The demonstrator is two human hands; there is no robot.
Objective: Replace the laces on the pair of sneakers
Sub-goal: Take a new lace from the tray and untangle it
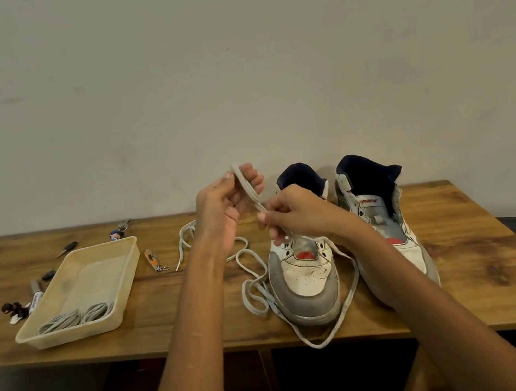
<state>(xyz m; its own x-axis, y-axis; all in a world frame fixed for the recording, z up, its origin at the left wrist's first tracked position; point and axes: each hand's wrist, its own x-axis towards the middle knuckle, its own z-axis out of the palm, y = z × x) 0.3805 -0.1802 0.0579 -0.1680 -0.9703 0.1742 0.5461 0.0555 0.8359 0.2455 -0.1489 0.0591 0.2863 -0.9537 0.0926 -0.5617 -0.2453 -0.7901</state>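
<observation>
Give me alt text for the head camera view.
Both hands, left and right, hold a white lace above the left of two sneakers on a wooden table; a tray holding coiled laces sits left.

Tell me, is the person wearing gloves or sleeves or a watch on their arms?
No. Both arms are bare all the way down the picture: no sleeves, gloves or watch show. The left hand and right hand have no rings that I can see.
</observation>
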